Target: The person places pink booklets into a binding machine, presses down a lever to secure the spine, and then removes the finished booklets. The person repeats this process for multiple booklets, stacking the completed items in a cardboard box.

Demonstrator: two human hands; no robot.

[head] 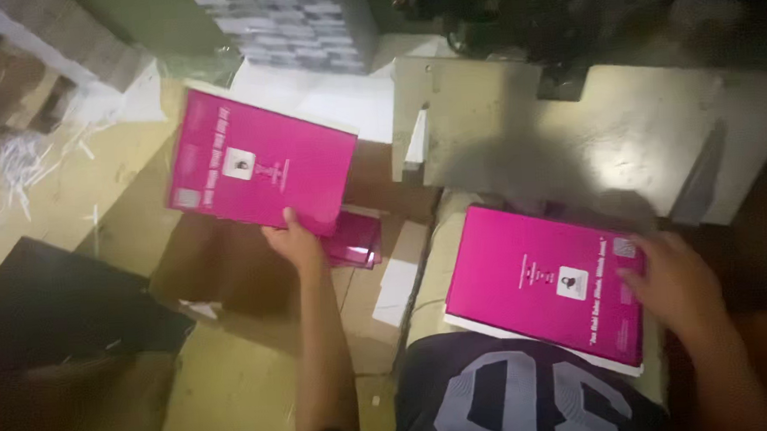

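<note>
Left hand pinches a pink booklet by its lower edge, upper left of frame; it could slip. Right hand lies spread on the pink stack, which could be pushed askew.

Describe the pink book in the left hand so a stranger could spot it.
Start at the grey metal table top right, then go left. The glossy pink rectangular book sits over brown cardboard, its lower edge gripped by the left hand. Unlike the pink stack under the right hand, it is single.
</note>
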